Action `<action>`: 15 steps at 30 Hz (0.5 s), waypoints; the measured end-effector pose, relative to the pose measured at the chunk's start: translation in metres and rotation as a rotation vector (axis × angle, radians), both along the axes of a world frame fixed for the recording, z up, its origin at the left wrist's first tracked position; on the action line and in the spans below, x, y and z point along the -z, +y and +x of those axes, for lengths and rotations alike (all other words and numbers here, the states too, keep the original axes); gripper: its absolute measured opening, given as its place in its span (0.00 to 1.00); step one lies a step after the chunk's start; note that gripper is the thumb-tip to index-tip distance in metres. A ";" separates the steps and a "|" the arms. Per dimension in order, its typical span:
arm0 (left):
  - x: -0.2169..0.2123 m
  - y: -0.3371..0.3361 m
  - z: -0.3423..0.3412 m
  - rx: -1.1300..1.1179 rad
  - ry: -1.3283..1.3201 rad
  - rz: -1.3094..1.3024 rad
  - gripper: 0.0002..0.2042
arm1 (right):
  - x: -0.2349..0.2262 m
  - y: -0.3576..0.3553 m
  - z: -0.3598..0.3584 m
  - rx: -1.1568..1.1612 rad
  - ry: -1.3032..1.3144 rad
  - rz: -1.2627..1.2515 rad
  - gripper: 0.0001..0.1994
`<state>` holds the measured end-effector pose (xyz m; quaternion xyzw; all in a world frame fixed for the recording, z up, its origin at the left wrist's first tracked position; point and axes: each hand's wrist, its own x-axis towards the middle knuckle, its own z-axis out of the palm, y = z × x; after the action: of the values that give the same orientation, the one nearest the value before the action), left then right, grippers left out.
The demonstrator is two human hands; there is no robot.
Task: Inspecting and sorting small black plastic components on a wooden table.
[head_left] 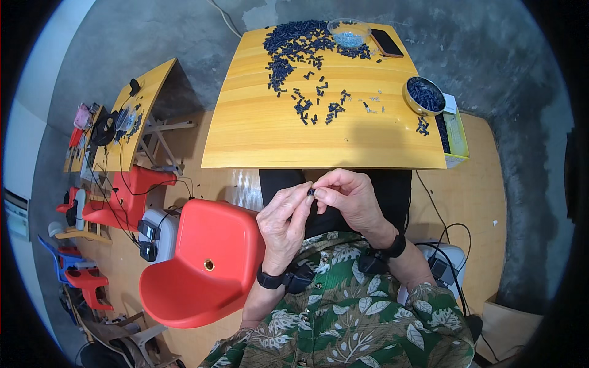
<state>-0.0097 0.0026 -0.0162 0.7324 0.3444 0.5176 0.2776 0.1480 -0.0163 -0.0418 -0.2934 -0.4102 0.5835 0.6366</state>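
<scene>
Over my lap, just off the table's near edge, my left hand (283, 219) and my right hand (353, 199) meet fingertip to fingertip. Between them is a small black plastic piece (311, 192), pinched by both hands and mostly covered by the fingers. Its exact kind is too small to make out. Similar short black pieces lie loose on the wooden table (245, 135), from a dense pile (297, 38) at the far edge to scattered groups (303, 107) nearer me. A few tiny clear pieces (371, 104) lie to the right of these.
A clear bowl (331, 29) with light-blue bits and a phone (386, 43) sit at the far right. Black pieces fill a metal bowl (407, 100) near the right edge, beside a yellow-green box (459, 138). A red chair (208, 245) stands left; cables (454, 245) hang right.
</scene>
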 end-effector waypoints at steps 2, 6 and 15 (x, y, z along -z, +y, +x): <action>-0.001 -0.001 0.000 0.005 -0.002 -0.069 0.11 | -0.001 0.000 0.000 0.002 -0.002 -0.012 0.07; -0.001 -0.002 0.000 0.020 0.008 -0.084 0.11 | -0.006 -0.003 -0.001 0.029 -0.013 -0.033 0.06; -0.003 -0.001 0.006 -0.040 0.084 0.013 0.09 | -0.013 -0.004 -0.005 0.112 -0.118 -0.085 0.07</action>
<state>-0.0034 0.0012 -0.0132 0.7483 0.3671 0.4938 0.2477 0.1434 -0.0203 -0.0288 -0.3765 -0.4045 0.5456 0.6300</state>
